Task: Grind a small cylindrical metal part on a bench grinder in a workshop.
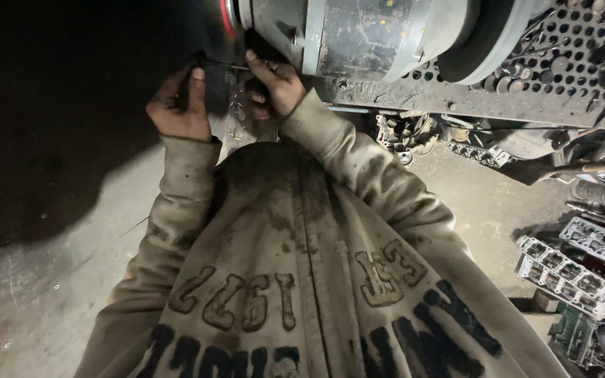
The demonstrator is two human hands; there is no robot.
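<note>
Both my hands are raised to the dark left end of a large grey cylindrical machine part (365,31) lying on a perforated metal bench. My left hand (180,105) grips a dark part at that end, thumb up. A thin dark rod (227,66) runs between my hands; my right hand (274,84) pinches its right end against the part's edge. A red ring (226,17) circles the cylinder's left end. What lies beyond my left hand is lost in shadow.
The perforated metal bench (568,63) holds several small round pieces. Below it lie greasy engine parts (407,133), and two light metal cylinder heads (572,276) sit on the concrete floor (50,280) at the right. My stained beige sweatshirt fills the foreground.
</note>
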